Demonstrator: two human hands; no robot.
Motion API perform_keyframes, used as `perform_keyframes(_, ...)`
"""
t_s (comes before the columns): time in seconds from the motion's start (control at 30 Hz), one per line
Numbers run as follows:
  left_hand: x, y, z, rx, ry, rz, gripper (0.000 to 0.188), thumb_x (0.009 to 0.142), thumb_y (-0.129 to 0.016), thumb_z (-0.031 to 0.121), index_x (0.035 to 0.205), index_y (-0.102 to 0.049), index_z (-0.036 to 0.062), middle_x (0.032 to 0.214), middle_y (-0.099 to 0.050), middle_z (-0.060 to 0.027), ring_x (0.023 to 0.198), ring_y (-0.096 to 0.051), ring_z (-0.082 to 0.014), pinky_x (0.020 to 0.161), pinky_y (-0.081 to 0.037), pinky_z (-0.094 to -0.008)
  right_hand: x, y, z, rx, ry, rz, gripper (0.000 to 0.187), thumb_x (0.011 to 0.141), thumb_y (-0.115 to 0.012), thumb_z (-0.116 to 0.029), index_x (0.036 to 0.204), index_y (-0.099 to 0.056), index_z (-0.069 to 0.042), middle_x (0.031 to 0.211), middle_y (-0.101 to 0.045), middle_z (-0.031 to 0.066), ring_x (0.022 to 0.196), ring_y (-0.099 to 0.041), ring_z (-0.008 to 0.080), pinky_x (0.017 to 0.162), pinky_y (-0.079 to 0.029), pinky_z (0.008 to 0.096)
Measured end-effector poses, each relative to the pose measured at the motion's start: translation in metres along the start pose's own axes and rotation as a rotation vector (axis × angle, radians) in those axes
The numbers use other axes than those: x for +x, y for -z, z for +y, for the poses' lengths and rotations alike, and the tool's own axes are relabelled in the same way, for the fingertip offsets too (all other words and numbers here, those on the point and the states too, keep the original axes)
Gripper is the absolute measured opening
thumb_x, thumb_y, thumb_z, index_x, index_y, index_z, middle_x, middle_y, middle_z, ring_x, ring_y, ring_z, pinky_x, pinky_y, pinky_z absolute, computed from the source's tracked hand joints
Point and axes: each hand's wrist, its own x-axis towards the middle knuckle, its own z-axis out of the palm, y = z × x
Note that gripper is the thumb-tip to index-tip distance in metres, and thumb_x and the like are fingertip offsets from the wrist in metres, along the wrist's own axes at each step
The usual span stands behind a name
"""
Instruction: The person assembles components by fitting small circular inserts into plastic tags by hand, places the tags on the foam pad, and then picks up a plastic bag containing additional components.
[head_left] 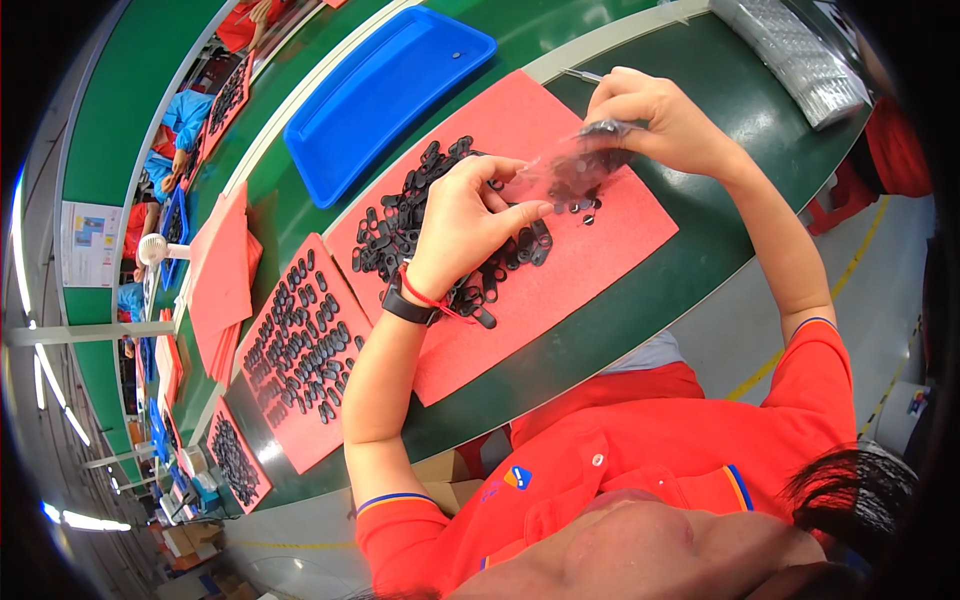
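Observation:
A clear plastic bag (575, 175) with small dark pieces in it hangs tilted over a pink foam mat (625, 225). My right hand (655, 115) is closed on its upper right end. At the bag's left edge my left hand (465, 215) has fingers and thumb curled round the film. A few small round dark pieces (588, 207) lie on the mat below the bag. Under and beside my left hand spreads a loose pile of black oblong parts with holes (400, 215). Beyond my right hand lies a thin metallic rod (582, 75).
A blue tray (350, 110) lies past the mat. To the left, another pink mat (300, 440) bears black parts in rows, near stacked pink sheets (220, 285) and a small white fan (152, 250). Clear plastic trays (790, 60) sit at the far right. Co-workers' blue sleeves (185, 115) show across.

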Motion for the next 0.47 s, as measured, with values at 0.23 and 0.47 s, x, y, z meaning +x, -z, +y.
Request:
perform_keyframes(0.23, 0.004, -0.003, -0.005, 0.046, -0.064, 0.020, 0.031, 0.068, -0.078, 0.013, 0.093, -0.064, -0.0009, 0.078, -0.060, -0.0050, 0.056, -0.059, -0.0067, 0.055, -0.048, -0.0214, 0.001, -0.005, -0.010, 0.472, -0.246, 0.102, 0.010, 0.079, -0.063, -0.002, 0.089, -0.066, -0.001, 0.083, -0.058, 0.0049, 0.072, -0.057, 0.0140, 0.059, -0.048, 0.0252)
perform_keyframes(0.47, 0.011, -0.006, 0.004, 0.085, -0.081, 0.049, 0.026, 0.070, -0.076, 0.014, 0.090, -0.066, 0.0010, 0.077, -0.061, -0.0058, 0.058, -0.063, -0.0097, 0.056, -0.049, -0.0230, 0.003, -0.001, -0.010, 0.337, -0.244, -0.002, 0.010, 0.086, -0.058, -0.006, 0.089, -0.066, 0.000, 0.085, -0.059, 0.0054, 0.074, -0.059, 0.0177, 0.065, -0.052, 0.0260)
